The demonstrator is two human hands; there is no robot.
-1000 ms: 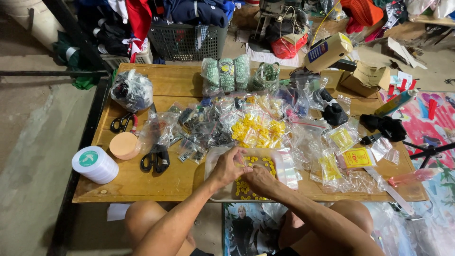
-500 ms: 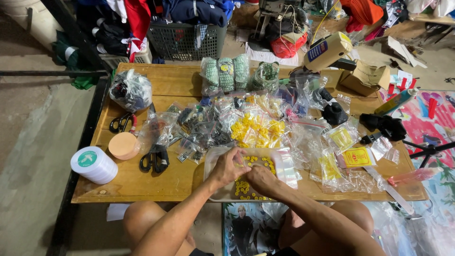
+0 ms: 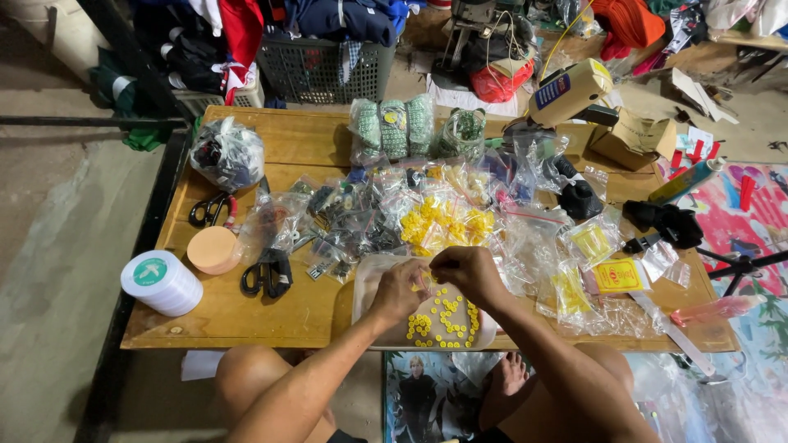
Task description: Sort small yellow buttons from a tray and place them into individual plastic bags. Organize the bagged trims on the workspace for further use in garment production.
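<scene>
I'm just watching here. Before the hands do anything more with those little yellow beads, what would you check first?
1. Both hands over the tray: ok, left hand and right hand meet above the clear tray.
2. Something pinched between the fingertips: cannot tell, too small.
3. Yellow beads inside the tray: ok, none seen on the bare wood.
4. Tray fully on the table: not ok, it sits at the near edge.
5. Black scissors away from the hands: ok, they lie to the left.
</scene>
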